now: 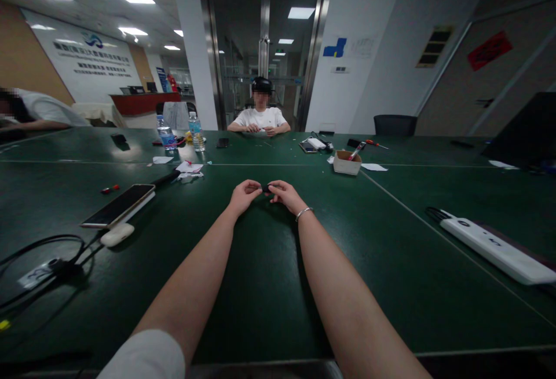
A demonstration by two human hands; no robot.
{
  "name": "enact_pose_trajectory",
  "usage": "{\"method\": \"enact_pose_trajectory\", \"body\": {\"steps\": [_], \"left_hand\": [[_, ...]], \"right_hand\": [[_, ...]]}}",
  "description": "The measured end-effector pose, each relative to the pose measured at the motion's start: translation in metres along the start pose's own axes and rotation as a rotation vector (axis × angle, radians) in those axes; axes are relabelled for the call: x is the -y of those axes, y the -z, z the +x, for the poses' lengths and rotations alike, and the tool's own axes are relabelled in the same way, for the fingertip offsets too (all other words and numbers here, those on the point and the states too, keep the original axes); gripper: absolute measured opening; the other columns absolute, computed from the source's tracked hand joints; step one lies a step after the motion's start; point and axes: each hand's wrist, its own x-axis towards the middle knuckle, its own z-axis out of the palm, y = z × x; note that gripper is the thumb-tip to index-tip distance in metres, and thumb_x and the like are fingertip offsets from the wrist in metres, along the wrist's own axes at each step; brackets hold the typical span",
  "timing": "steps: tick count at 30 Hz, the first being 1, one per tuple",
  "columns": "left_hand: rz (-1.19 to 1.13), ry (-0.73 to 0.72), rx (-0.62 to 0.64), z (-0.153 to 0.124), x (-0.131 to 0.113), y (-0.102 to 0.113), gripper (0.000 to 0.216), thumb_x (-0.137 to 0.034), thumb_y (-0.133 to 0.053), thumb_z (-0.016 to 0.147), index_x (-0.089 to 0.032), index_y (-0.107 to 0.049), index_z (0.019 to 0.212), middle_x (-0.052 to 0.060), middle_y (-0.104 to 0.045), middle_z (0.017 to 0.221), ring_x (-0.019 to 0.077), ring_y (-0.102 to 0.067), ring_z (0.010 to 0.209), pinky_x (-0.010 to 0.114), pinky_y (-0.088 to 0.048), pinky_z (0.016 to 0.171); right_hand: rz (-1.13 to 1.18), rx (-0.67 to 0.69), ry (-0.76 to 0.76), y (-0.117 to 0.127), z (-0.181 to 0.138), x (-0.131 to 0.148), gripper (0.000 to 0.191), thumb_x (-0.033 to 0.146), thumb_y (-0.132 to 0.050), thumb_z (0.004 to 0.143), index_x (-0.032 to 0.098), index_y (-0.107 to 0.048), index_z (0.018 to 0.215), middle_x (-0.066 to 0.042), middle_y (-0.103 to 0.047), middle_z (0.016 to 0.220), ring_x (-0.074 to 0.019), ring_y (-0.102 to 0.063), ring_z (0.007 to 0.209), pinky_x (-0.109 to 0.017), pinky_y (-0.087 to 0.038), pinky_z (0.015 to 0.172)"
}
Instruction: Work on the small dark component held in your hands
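Both my arms reach forward over the green table [260, 286]. Between my fingertips is a small black object [265, 189], too small to name. My left hand [244, 198] pinches its left side with thumb and fingers. On the other side, my right hand [285, 196] grips it with thumb and forefinger, the other fingers curled below. A silver bangle [304, 213] circles my right wrist. The fingers cover part of the object, and it is held just above the tabletop.
At left lie a phone [119, 206], a white case [117, 234] and black cables [65, 268]. Two bottles [196, 132] and paper scraps [190, 168] stand beyond. A small box [347, 163] is ahead right; a white power strip [495, 246] lies right. A person [260, 117] sits opposite.
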Motion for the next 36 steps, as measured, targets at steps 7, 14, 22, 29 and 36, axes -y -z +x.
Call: {"method": "enact_pose_trajectory", "body": {"steps": [7,14,22,29,36], "left_hand": [[-0.060,-0.011,0.008,-0.003,-0.006,-0.002,0.032,-0.027,-0.075,0.062,-0.017,-0.061,0.088,0.004,-0.067,0.091,0.0166,-0.064,0.086,0.037,-0.049,0.090],[-0.064,-0.012,0.017,-0.002,-0.005,0.000,0.030,-0.026,-0.075,0.061,-0.017,-0.061,0.086,0.003,-0.066,0.089,0.0166,-0.065,0.084,0.038,-0.049,0.089],[-0.017,0.010,-0.011,-0.003,-0.007,0.001,0.027,-0.027,-0.074,0.062,-0.018,-0.061,0.084,0.003,-0.067,0.089,0.0172,-0.065,0.085,0.039,-0.049,0.090],[-0.031,0.006,-0.026,-0.003,-0.007,0.000,0.025,-0.026,-0.074,0.061,-0.017,-0.062,0.081,0.003,-0.067,0.087,0.0171,-0.065,0.084,0.039,-0.049,0.090],[-0.031,0.023,-0.036,-0.001,-0.006,0.001,0.024,-0.024,-0.075,0.059,-0.016,-0.065,0.079,0.004,-0.068,0.085,0.0176,-0.065,0.082,0.041,-0.048,0.091]], "right_hand": [[0.004,-0.009,-0.010,-0.001,-0.004,0.006,0.016,0.026,-0.067,0.078,0.016,-0.057,0.086,-0.001,-0.067,0.066,-0.0053,-0.052,0.040,-0.022,-0.055,0.049],[-0.044,-0.028,-0.082,-0.004,-0.006,0.012,0.024,0.031,-0.062,0.081,0.019,-0.054,0.100,-0.001,-0.066,0.072,-0.0059,-0.052,0.039,-0.022,-0.053,0.043],[-0.043,0.009,-0.029,-0.001,-0.003,0.008,0.049,0.023,-0.073,0.071,0.024,-0.050,0.115,0.000,-0.067,0.087,-0.0051,-0.054,0.042,-0.020,-0.053,0.044],[-0.012,0.046,-0.034,-0.002,-0.003,0.010,0.039,0.017,-0.070,0.072,0.022,-0.055,0.107,0.002,-0.065,0.079,-0.0039,-0.053,0.042,-0.020,-0.054,0.049],[-0.080,0.047,-0.031,-0.002,-0.004,0.011,0.023,0.021,-0.064,0.078,0.018,-0.057,0.100,-0.001,-0.065,0.079,-0.0032,-0.047,0.038,-0.020,-0.053,0.043]]}}
